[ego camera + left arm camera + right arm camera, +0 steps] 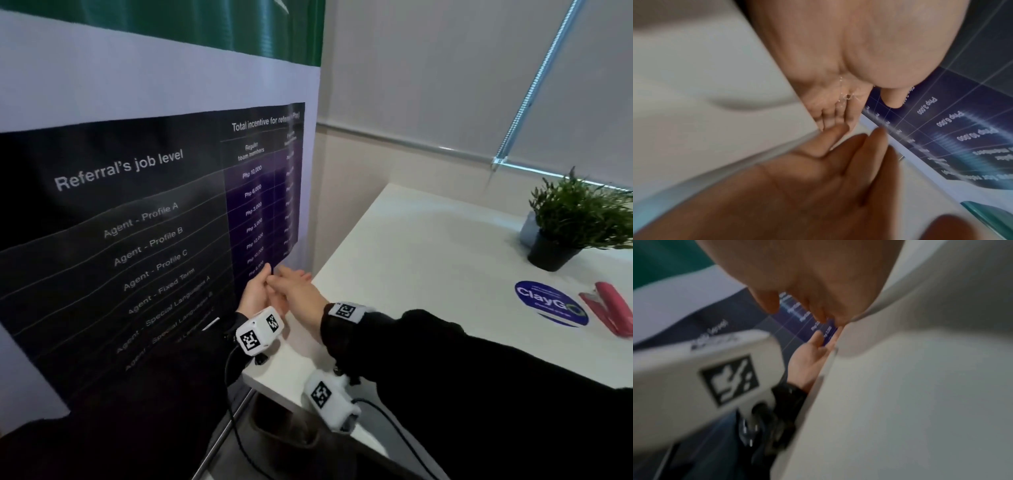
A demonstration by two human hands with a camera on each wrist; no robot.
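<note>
If the sheet is pressed down off-line: the poster (137, 222) could set crooked or trap a ripple, since its right strip, near the middle of the head view, looks wavy and shiny rather than flat
If a fingertip drags: the lower right corner might crease or lift off the pale board (154, 78) behind it, because both hands crowd one small spot
If an arm swings wide: the potted plant (565, 219) and red stapler (609, 308) at the right edge stand well apart on the white table (428, 257), so a knock looks unlikely
Left hand (255, 291): lower centre of the frame, fingers straight, tips touching the poster's lower right part, nothing held
Right hand (298, 287): just beside the left and touching it, fingers stretched toward the same corner; whether a tip has hooked the paper's edge cannot be told
Poster look: dark sheet, pale lettering "Referral's job level", a purple column of Php figures
Poster place: left half of the frame, upright on the board, its lower right corner close above the table's near edge
Wrist views: blurred, fine contact unclear
</note>
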